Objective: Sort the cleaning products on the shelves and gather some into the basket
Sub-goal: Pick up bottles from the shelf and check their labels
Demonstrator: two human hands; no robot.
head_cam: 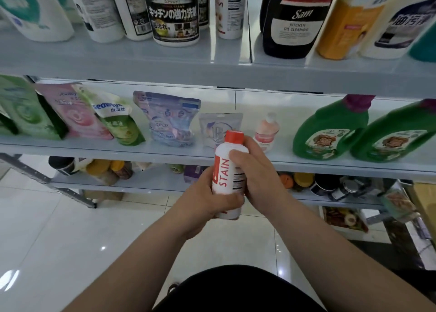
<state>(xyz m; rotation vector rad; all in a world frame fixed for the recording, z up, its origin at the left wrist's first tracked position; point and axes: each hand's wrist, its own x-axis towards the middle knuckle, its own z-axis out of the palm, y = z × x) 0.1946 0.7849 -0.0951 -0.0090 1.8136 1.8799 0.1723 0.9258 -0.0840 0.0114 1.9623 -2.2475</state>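
Over the tiled floor [70,241], both hands grip a red-capped bottle [224,167] upright, just short of the middle shelf's [94,150] front edge. The left hand [205,200] wraps its lower half and the right hand [257,170] curls round its upper right side. Behind it stand a pouch [218,125] and a small pink bottle [266,132]. Open shelf lies between that and the green jugs [330,132], right.
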